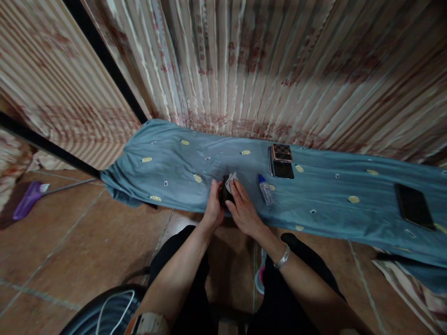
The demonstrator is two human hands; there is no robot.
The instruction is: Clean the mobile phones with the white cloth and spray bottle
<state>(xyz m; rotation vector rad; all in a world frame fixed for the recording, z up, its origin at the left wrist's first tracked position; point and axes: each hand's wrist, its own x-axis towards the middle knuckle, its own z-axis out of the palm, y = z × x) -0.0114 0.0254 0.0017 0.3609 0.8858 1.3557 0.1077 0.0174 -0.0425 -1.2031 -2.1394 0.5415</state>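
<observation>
Grasping dark object in left hand, just left of small bottle. Pinching grey cloth with right hand, pressing onto dark object; both hands gripping, neither released. Apparently wiping: best keeping left grip steady, laying cloth flat under right fingertips, rubbing lightly and evenly, turning dark object for reaching covered sides. Covering most of dark object with fingers, so leaving exact kind unclear.

Resting beyond bottle, slightly right: checkered case, apparently lying on phone. Lying well right of bottle: black phone. Spreading under bottle and out to both sides: cloth-covered table. Hanging beyond bottle: striped curtain. Lying far left of bottle, on floor: purple broom. Seeing nothing blocking hands; only bottle sitting near right hand, possibly risking a knock.
</observation>
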